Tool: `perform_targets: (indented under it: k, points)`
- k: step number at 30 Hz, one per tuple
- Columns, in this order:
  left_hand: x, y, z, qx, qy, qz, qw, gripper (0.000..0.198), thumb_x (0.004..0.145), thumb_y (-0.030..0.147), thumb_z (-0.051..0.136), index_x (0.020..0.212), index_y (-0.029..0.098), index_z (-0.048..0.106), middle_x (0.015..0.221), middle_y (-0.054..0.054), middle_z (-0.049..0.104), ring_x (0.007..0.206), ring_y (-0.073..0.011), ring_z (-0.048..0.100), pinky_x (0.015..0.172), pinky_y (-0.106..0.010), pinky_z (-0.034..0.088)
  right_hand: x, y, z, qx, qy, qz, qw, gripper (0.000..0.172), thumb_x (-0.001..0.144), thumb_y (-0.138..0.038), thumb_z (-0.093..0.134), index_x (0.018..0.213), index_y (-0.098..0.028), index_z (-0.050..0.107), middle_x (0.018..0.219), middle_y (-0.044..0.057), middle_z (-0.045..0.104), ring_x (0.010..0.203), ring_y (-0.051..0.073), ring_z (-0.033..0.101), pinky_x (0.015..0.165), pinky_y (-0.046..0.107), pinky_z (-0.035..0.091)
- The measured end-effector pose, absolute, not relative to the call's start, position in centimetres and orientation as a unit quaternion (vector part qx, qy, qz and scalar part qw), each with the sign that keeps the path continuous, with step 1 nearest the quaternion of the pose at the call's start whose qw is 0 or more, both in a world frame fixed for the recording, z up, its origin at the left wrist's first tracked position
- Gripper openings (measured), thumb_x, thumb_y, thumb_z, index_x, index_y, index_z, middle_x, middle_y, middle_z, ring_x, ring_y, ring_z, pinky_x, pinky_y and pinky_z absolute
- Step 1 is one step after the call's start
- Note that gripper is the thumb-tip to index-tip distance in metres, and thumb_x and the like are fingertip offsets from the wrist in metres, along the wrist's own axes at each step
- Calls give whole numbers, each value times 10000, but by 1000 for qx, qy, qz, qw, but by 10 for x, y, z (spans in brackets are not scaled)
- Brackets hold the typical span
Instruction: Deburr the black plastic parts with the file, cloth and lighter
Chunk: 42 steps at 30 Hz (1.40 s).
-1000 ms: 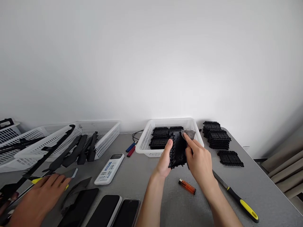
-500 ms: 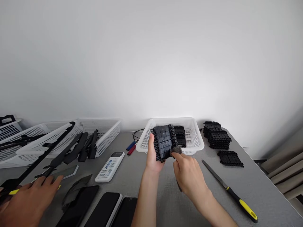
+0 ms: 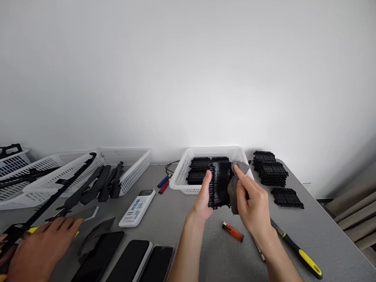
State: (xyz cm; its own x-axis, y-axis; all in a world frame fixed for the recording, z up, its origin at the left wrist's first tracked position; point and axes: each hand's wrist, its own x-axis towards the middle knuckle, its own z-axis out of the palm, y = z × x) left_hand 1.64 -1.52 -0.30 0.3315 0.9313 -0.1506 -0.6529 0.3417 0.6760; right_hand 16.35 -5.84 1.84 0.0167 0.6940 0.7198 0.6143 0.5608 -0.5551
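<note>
My left hand [image 3: 202, 199] grips a black ribbed plastic panel [image 3: 220, 184] by its left edge, holding it upright above the table in front of the white basket [image 3: 182, 174]. My right hand [image 3: 252, 201] is closed on a grey cloth [image 3: 235, 184], pressed against the panel's right side. Behind the panel, more black panels [image 3: 198, 172] lie in the basket.
Stacks of black panels [image 3: 272, 170] and a single one [image 3: 286, 197] lie at the right. An orange lighter [image 3: 233, 232] and a yellow-handled file [image 3: 296, 248] lie near my arms. Left: a remote [image 3: 136, 207], phones [image 3: 129, 260], baskets with black strips [image 3: 102, 184], another person's hand [image 3: 44, 246].
I turned the panel back from facing me to edge-on and moved it right. My right hand with the cloth rose from the panel's lower edge to its right side.
</note>
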Motion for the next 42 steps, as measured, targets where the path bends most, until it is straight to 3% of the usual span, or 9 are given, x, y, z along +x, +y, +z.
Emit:
perform_targets:
  k: [9, 14, 22, 28, 32, 36, 39, 42]
  points:
    - [35, -25, 11, 266, 303, 483, 777, 376, 980, 447, 464, 1049, 251, 777, 1046, -38, 779, 1234, -285, 604, 987, -381, 480, 154, -56, 15, -587, -732, -36, 345, 545, 919, -109, 365, 1427, -181, 548, 720, 21, 654, 514, 139, 527, 486, 264, 285]
    - [27, -24, 21, 195, 319, 529, 762, 514, 935, 591, 462, 1003, 190, 777, 1011, -83, 781, 1132, -306, 657, 929, -391, 520, 141, -64, 14, -577, -776, -33, 254, 540, 915, -111, 405, 1436, -163, 537, 844, 67, 733, 600, 175, 635, 492, 287, 299]
    - [20, -19, 22, 175, 312, 541, 761, 574, 977, 577, 343, 943, 223, 793, 970, -56, 790, 1096, -303, 669, 894, -415, 550, 140, -67, 17, -553, -809, -30, 200, 507, 927, -136, 464, 1421, -203, 556, 886, 58, 755, 606, 175, 666, 479, 301, 279]
    - [19, -17, 24, 180, 279, 559, 760, 601, 962, 616, 336, 1021, 218, 783, 949, -87, 788, 1064, -307, 685, 897, -443, 557, 139, -75, 18, -543, -820, -14, 181, 476, 881, -109, 476, 1309, -215, 656, 808, 39, 752, 565, 187, 655, 475, 318, 217]
    - [17, -17, 23, 203, 290, 545, 760, 581, 977, 590, 305, 999, 262, 784, 951, -56, 790, 1080, -308, 682, 872, -444, 568, 143, -75, 22, -547, -805, 27, 227, 408, 871, -92, 444, 1136, -194, 736, 760, 43, 740, 584, 196, 656, 496, 305, 261]
    - [13, -13, 15, 214, 320, 549, 742, 523, 966, 585, 352, 1021, 284, 776, 1019, -24, 786, 1139, -308, 661, 864, -432, 576, 164, -73, 29, -512, -768, 151, 353, 357, 879, -99, 424, 879, -196, 768, 777, 29, 750, 679, 173, 678, 600, 263, 412]
    - [9, -11, 8, 213, 324, 551, 739, 520, 957, 601, 375, 1097, 279, 758, 1092, -27, 773, 1206, -302, 627, 914, -421, 556, 176, -71, 30, -493, -686, 201, 495, 372, 935, -159, 413, 1066, -203, 757, 941, 39, 770, 762, 165, 691, 676, 265, 495]
    - [11, -14, 3, 231, 284, 507, 780, 552, 949, 609, 406, 1222, 235, 708, 1196, -72, 738, 1272, -316, 581, 1019, -431, 487, 174, -67, 26, -491, -624, 207, 572, 417, 992, -259, 413, 1349, -203, 620, 1119, 79, 746, 825, 183, 706, 694, 307, 549]
